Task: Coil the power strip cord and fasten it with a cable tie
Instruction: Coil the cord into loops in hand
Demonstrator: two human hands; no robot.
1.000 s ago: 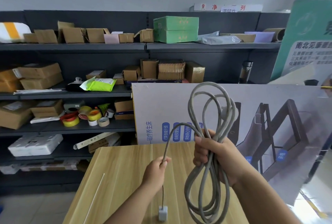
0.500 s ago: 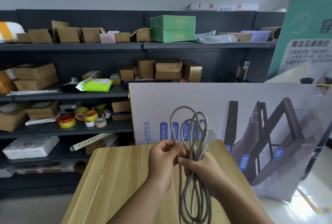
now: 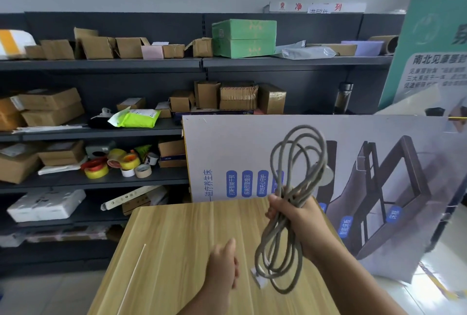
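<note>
Half a second ago both hands met at the middle of the coil; now the left hand (image 3: 223,268) has let go and dropped low over the worktop (image 3: 177,244), and the coil has been lifted higher and further right.

At the far left of the worktop lies the thin white cable tie (image 3: 132,278), running lengthwise near the left edge, untouched and well apart from both hands. Between the tie and the left hand the wooden surface is bare, so there is open room on that side. The left hand hovers with fingers loosely curled, partly open and holding nothing.

Just right of it hangs the grey power strip cord (image 3: 285,226), gathered in several long loops. The lower loops dangle down to just above the worktop, and a small white fitting (image 3: 259,278) at the cord's end hangs near the left hand without touching it. The right hand (image 3: 295,216) is closed around the waist of the bundle, fingers wrapped tightly about it, with the upper loops standing above the fist.

Behind the far edge of the worktop leans a printed board (image 3: 252,143), close behind the raised loops. The worktop's right edge lies under the right forearm.
</note>
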